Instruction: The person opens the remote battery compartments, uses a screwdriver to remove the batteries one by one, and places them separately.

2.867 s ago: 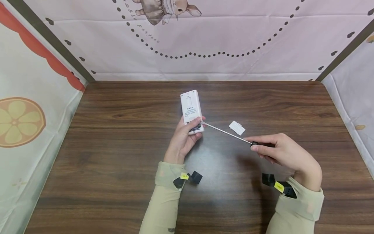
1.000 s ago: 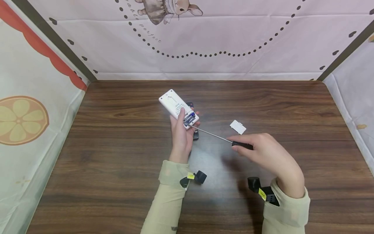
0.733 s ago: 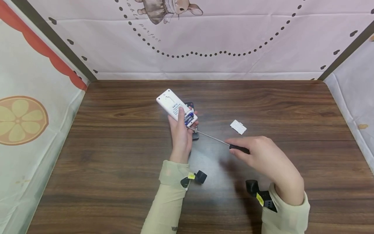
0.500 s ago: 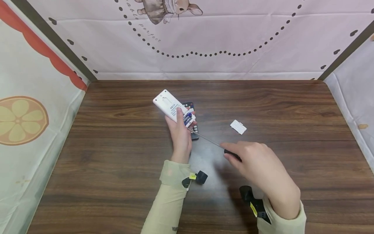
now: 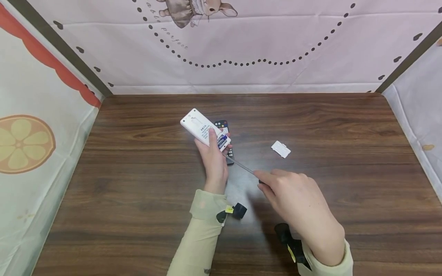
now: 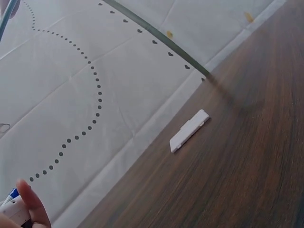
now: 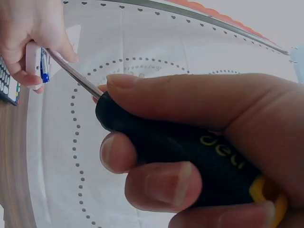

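My left hand [image 5: 215,166] grips a white remote control [image 5: 199,124], its printed back facing up and thumb lying along it. Its battery bay is uncovered, and blue batteries [image 5: 222,141] show inside. With my right hand [image 5: 298,205] I hold a screwdriver [image 5: 241,166], fingers wrapped round its black and yellow handle [image 7: 166,142] in the right wrist view. The thin metal shaft reaches to the remote's lower end, beside the battery bay; its tip is hidden near the left hand.
A dark remote control [image 5: 230,158] with small buttons lies on the brown wooden table [image 5: 138,172], partly covered by the left hand and white remote. The white battery cover [image 5: 281,149] lies right of it. A patterned cloth wall [image 5: 259,42] stands behind the table.
The white remote has turned and shifted left, exposing the dark remote beneath. My right hand has moved left and nearer the body, and the screwdriver's handle has swung lower.
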Demonstrator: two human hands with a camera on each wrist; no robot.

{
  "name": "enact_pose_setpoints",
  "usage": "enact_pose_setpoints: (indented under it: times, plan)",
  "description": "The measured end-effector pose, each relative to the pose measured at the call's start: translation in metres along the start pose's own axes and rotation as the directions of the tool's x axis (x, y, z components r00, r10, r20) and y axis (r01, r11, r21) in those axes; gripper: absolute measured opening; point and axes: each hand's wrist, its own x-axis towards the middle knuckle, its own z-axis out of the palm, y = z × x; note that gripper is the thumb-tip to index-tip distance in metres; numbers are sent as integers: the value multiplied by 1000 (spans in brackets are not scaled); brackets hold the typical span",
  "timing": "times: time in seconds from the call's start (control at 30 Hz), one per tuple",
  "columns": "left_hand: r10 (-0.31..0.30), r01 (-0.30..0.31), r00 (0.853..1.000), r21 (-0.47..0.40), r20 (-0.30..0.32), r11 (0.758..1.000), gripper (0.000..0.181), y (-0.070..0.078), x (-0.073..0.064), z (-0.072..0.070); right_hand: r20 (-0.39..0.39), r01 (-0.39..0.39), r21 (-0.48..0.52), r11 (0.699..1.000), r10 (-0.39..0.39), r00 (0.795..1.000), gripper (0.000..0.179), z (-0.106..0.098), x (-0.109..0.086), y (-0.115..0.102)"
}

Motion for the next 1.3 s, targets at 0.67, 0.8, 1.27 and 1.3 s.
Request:
enact_pose_setpoints:
  times: [0.67,0.8,1.27,1.3]
  plan:
    - [-4,4,1000,-26,3,1000,55,1,-2,1,-73,-27,-11,1000,26,997,28,-4,-5,-3]
    - [-5,6,1000,-39,5,999,55,2,-2,1,-73,-28,-7,1000,27,997,28,-5,-6,-2]
    - [-26,27,999,-60,23,998,52,0,-2,-1,-93,-25,13,1000,26,995,27,-9,-9,1]
    - [-29,30,999,-60,23,998,52,0,-2,-1,-94,-26,14,1000,27,995,27,-9,-9,1]
